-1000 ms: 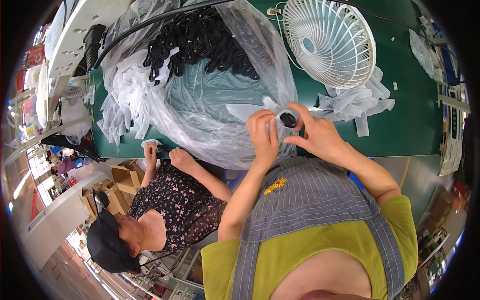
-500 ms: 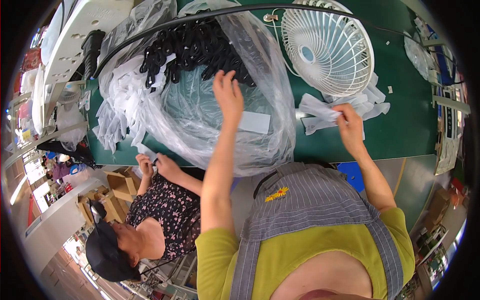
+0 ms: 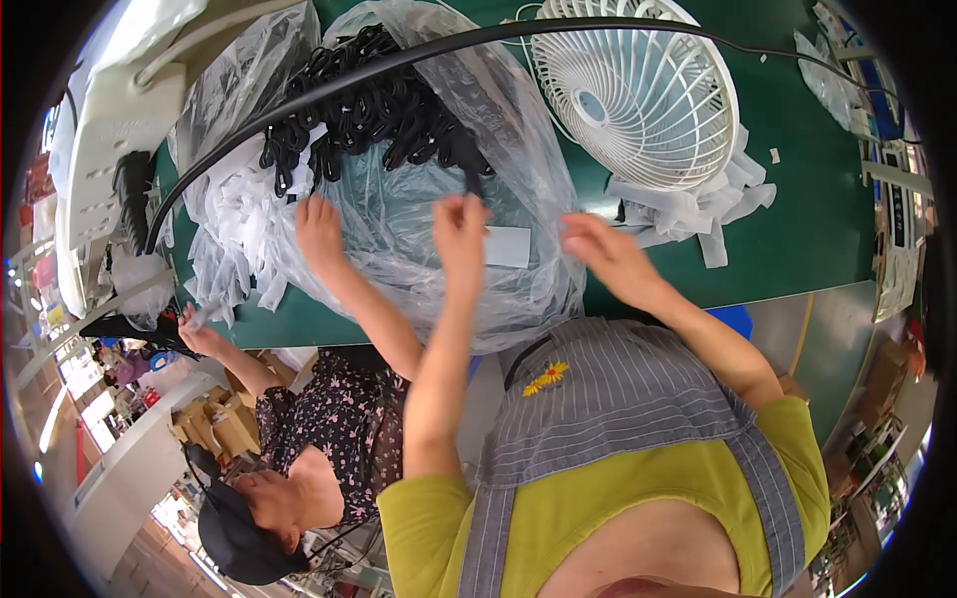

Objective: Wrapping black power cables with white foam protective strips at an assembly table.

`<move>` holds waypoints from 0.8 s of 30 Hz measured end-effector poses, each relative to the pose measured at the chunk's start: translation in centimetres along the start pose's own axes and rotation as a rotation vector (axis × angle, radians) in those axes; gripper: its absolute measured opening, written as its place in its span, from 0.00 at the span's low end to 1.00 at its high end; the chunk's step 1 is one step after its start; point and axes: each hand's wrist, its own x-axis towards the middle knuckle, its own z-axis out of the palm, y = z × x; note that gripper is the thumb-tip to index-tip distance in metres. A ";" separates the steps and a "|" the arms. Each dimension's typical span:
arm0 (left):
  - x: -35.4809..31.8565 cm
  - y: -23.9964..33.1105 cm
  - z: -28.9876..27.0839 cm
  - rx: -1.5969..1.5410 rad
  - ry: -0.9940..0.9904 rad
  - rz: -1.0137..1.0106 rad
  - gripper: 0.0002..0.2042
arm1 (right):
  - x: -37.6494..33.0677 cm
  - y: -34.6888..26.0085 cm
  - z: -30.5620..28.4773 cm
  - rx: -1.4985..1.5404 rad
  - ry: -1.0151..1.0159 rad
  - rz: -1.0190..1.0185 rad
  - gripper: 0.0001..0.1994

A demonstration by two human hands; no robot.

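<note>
My left hand (image 3: 461,234) is closed over the large clear plastic bag, its fingertips pinching a black cable (image 3: 472,182) that reaches up toward the heap of bundled black cables (image 3: 364,110). My right hand (image 3: 608,257) is at the bag's right edge, fingers stretched out to the left and apart, with nothing visible in them. To its upper right lie several translucent white sleeves (image 3: 688,209), partly under a white fan guard (image 3: 638,100). A pale rectangular card (image 3: 507,247) rests in the clear plastic bag (image 3: 399,284), right of my left hand.
At my left a co-worker in a black cap (image 3: 239,528) reaches one hand (image 3: 319,234) toward the cables; the other is near the table's left edge. White sleeves (image 3: 234,219) are piled there. A thick black cord (image 3: 399,58) arches across the view above the green table (image 3: 807,229).
My right hand has let go of a white sleeve and moved left. My left hand has closed on a black cable. The co-worker's hands have parted, one moving up to the cables.
</note>
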 end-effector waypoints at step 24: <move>-4.1 -8.9 0.6 0.922 -0.118 0.693 0.06 | 0.0 5.0 0.9 -0.757 -0.060 -0.182 0.10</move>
